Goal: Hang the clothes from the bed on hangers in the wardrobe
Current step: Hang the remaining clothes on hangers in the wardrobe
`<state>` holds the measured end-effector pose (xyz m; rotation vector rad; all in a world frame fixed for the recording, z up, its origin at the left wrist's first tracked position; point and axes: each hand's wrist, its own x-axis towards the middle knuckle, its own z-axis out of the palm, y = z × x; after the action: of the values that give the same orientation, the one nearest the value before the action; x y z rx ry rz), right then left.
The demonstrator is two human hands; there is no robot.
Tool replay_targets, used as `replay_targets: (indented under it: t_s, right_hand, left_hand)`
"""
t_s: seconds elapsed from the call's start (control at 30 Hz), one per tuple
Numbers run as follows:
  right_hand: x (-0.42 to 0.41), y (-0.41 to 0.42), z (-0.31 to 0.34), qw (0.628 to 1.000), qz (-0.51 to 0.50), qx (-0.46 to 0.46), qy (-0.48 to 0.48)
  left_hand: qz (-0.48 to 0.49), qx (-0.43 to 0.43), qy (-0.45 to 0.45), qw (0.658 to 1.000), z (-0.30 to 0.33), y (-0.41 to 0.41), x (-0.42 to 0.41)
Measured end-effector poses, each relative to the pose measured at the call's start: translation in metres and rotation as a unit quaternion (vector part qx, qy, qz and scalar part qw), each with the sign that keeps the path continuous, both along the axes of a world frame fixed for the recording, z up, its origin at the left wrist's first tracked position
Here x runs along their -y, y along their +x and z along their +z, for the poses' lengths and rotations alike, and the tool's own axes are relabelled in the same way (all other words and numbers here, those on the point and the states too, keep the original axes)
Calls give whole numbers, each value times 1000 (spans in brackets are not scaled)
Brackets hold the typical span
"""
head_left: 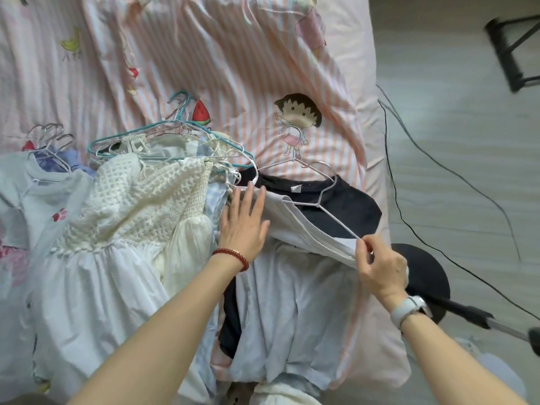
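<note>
A pale grey T-shirt (295, 311) lies on the pink striped bed (204, 54), over a black T-shirt (347, 203). A white wire hanger (327, 209) rests across both, one arm running into the grey shirt's neck opening. My right hand (380, 264) pinches the hanger's right end together with the collar edge. My left hand (244, 220) lies flat, fingers spread, on the left side of the grey shirt. A white knitted dress (122, 217) is piled to the left.
Teal and white hangers (163, 135) lie on top of the clothes pile. More hangers (49, 144) sit on a pale blue garment (23, 200) at far left. A black stool (423, 273) and cables (409, 159) are on the floor at right.
</note>
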<state>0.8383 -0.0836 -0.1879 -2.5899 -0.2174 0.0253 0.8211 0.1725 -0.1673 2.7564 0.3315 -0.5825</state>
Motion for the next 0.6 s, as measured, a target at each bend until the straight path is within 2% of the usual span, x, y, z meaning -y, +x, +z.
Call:
replay_targets:
  t_s: [0.1, 0.23, 0.37, 0.43, 0.6]
  right_hand:
    - [3, 0, 10, 999, 11, 40, -9]
    - [2, 17, 27, 991, 83, 102, -9]
    - [-24, 34, 52, 981, 116, 152, 15]
    - [-48, 37, 63, 978, 142, 148, 37]
    - [-127, 14, 91, 955, 281, 72, 58]
  left_hand:
    - [-51, -40, 1, 998, 7, 7, 9]
    - [-19, -9, -28, 999, 22, -12, -10]
    - [38, 27, -180, 983, 54, -60, -26]
    - [98, 85, -208, 969, 74, -89, -29]
    - [260, 195, -71, 943, 114, -165, -65]
